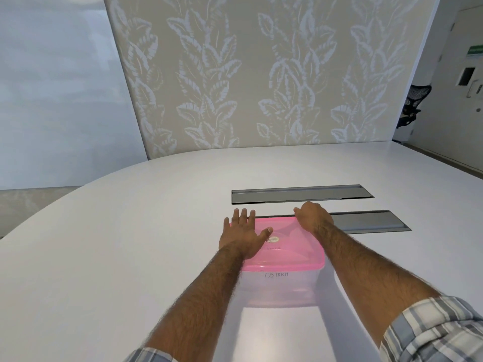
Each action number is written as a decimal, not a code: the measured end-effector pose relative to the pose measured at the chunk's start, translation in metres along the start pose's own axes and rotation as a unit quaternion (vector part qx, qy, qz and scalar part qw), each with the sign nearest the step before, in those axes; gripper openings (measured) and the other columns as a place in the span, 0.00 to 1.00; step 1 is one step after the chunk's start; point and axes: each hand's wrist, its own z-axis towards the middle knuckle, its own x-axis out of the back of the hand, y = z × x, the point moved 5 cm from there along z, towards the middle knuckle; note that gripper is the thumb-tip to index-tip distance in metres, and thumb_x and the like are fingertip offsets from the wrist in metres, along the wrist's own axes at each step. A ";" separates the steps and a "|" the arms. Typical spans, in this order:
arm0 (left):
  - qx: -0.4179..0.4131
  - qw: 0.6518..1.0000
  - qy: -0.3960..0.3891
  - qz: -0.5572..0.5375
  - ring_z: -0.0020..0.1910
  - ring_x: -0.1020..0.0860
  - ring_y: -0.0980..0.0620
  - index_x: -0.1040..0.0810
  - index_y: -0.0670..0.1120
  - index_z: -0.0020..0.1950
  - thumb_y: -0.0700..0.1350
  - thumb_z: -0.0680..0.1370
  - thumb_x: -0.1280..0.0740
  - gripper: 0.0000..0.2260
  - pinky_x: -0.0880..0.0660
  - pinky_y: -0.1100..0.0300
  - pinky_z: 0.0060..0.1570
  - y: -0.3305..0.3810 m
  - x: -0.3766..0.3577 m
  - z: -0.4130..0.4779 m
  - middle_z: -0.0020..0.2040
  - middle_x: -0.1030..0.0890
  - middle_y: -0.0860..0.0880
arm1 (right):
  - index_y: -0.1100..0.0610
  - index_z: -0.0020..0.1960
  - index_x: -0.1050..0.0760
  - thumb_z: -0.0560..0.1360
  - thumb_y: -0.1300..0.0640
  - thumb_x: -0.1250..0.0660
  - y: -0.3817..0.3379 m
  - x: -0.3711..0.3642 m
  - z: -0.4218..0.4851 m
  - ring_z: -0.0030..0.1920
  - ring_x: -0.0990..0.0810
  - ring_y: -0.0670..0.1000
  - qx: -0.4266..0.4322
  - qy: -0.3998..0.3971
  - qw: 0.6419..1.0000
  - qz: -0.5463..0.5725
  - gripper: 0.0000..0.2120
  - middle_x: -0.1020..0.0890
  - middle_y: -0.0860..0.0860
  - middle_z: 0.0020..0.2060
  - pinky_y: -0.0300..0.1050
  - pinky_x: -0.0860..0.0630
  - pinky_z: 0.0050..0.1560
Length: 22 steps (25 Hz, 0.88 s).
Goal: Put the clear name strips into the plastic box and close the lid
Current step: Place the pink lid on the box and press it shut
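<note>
Two hands press the pink lid [292, 246] onto the plastic box [279, 288]: left hand [244, 235] flat with fingers spread, right hand [312, 218] curled over the far edge.

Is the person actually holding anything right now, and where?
Nothing is lifted. The left hand lies flat, open, on the pink lid of the plastic box; the right hand curls over the lid's far right corner, apparently pressing it shut.

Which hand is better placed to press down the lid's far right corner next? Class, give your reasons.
Right, probably. The right hand is curled over the pink lid's far right corner already. The left hand lies flat on the lid's left half and would have to cross over.
</note>
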 end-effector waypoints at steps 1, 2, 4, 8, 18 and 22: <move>0.001 1.000 0.001 0.001 0.81 0.60 0.47 0.56 0.49 0.82 0.72 0.77 0.60 0.40 0.57 0.43 0.78 -0.001 0.000 0.001 0.82 0.56 0.47 | 0.60 0.56 0.22 0.79 0.50 0.44 0.000 -0.002 0.004 0.54 0.20 0.59 -0.005 -0.007 1.000 -0.004 0.18 0.18 0.58 0.57 0.47 0.28 0.48; 0.003 1.000 0.002 0.000 0.81 0.60 0.46 0.57 0.49 0.82 0.72 0.77 0.60 0.40 0.57 0.43 0.78 -0.001 -0.001 0.002 0.82 0.56 0.47 | 0.60 0.57 0.22 0.78 0.50 0.43 -0.001 -0.003 0.007 0.55 0.20 0.59 -0.015 -0.018 1.000 -0.007 0.18 0.18 0.58 0.58 0.47 0.27 0.49; 0.005 1.000 0.004 -0.002 0.81 0.60 0.46 0.57 0.48 0.82 0.72 0.77 0.60 0.40 0.57 0.43 0.78 -0.002 -0.001 0.003 0.82 0.56 0.47 | 0.60 0.58 0.22 0.79 0.49 0.40 -0.006 -0.005 0.015 0.57 0.20 0.59 -0.033 -0.047 0.998 -0.008 0.17 0.19 0.57 0.59 0.48 0.26 0.51; 0.005 1.000 0.000 -0.002 0.81 0.62 0.47 0.58 0.48 0.82 0.71 0.77 0.60 0.40 0.59 0.43 0.78 -0.001 -0.002 0.003 0.82 0.58 0.47 | 0.59 0.57 0.22 0.78 0.45 0.36 -0.016 -0.007 0.024 0.57 0.21 0.58 -0.043 -0.084 0.996 0.000 0.19 0.20 0.57 0.62 0.49 0.25 0.54; 0.008 1.000 -0.003 -0.002 0.80 0.63 0.47 0.59 0.48 0.82 0.72 0.77 0.60 0.40 0.60 0.44 0.78 -0.001 -0.002 0.003 0.82 0.59 0.47 | 0.59 0.73 0.32 0.84 0.51 0.49 -0.013 -0.016 0.020 0.71 0.31 0.60 -0.015 -0.097 0.993 0.065 0.22 0.31 0.59 0.73 0.52 0.32 0.70; 0.006 1.000 -0.002 -0.005 0.80 0.63 0.47 0.58 0.48 0.82 0.72 0.77 0.60 0.40 0.60 0.44 0.78 0.001 -0.002 0.003 0.82 0.59 0.47 | 0.60 0.65 0.25 0.82 0.50 0.48 -0.008 -0.020 0.020 0.64 0.25 0.60 -0.006 -0.083 0.995 0.061 0.21 0.24 0.58 0.67 0.51 0.27 0.63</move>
